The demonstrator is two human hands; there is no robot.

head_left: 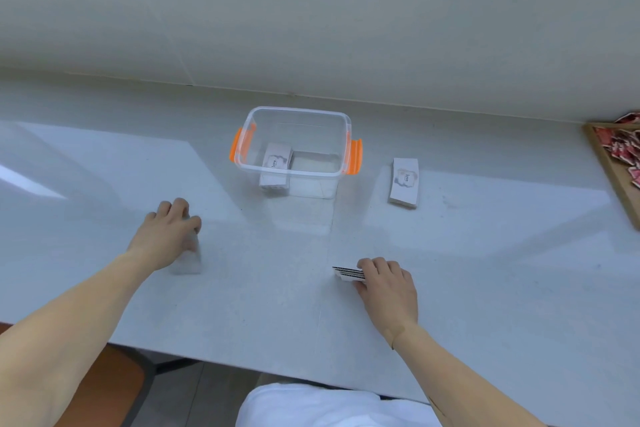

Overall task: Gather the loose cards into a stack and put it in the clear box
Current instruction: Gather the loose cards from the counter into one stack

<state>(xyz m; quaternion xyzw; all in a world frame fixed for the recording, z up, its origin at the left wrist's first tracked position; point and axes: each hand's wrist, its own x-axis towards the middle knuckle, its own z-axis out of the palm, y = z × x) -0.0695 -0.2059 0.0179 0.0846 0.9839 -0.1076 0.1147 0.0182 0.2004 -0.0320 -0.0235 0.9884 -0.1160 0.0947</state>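
Observation:
A clear box (294, 175) with orange latches stands at the middle of the white table, holding one stack of white cards (277, 158) against its left side. Another stack of cards (404, 182) lies on the table to the right of the box. My right hand (389, 284) grips a small stack of cards (348, 274) by its edges, near the table surface. My left hand (171, 232) rests on a blurred pile of white cards (190, 262) at the left, fingers curled over it.
A wooden tray (614, 170) with red and white pieces sits at the far right edge. A low wall and window sill run behind the table. An orange-brown chair seat (104, 388) shows below the table's front edge at the left.

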